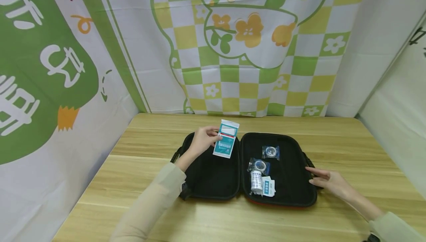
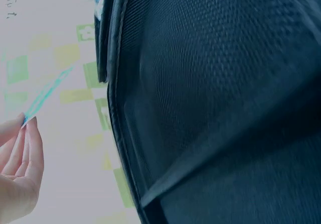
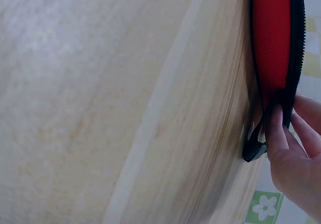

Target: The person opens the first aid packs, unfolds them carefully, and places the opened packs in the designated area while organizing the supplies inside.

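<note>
A black-lined zippered case (image 1: 213,182) lies unfolded on the table, its outside red in the right wrist view. Over its left half, my left hand (image 1: 200,141) pinches a flat teal-and-white packet (image 1: 225,144) between thumb and fingers. The left wrist view catches that packet (image 2: 47,96) nearly edge-on, beside the dark mesh lining (image 2: 200,68). At the case's right edge, my right hand (image 1: 332,184) grips the rim. Close up, its thumb lies against the red side (image 3: 273,38) by a black strap (image 3: 255,148), with other fingers over the zipper edge.
In the case's right half lie two wrapped tape rolls (image 1: 271,152) (image 1: 260,166), a white wrapped roll (image 1: 256,181) with blue print, and small white-and-teal packets (image 1: 269,187). Wooden tabletop (image 1: 139,134) surrounds the case. A printed curtain (image 1: 239,68) hangs behind.
</note>
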Available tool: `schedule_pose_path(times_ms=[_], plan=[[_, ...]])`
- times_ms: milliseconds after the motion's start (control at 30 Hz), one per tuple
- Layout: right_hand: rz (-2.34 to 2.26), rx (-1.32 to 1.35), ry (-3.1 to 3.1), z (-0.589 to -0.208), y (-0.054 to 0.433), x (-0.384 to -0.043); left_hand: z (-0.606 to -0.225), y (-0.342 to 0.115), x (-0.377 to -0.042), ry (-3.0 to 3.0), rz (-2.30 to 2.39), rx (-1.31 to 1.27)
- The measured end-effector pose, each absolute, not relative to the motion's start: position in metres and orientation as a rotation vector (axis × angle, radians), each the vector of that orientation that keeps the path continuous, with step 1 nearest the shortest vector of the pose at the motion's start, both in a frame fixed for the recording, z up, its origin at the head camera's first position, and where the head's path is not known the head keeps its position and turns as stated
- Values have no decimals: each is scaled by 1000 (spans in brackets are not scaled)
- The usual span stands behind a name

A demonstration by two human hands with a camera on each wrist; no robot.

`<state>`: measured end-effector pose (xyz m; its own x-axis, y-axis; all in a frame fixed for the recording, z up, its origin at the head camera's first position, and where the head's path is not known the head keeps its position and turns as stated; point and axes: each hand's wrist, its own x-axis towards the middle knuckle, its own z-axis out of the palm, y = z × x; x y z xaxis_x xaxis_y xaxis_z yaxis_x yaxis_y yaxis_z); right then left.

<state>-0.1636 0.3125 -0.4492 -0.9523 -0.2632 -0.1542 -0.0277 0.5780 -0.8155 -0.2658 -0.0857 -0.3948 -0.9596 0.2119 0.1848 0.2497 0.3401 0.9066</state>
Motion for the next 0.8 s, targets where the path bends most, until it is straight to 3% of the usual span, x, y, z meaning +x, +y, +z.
schedule_pose_path(times_ms=[800], plan=[[-1322, -254, 2557, -449, 313, -164, -394, -160, -241, -2603, -1723, -120]])
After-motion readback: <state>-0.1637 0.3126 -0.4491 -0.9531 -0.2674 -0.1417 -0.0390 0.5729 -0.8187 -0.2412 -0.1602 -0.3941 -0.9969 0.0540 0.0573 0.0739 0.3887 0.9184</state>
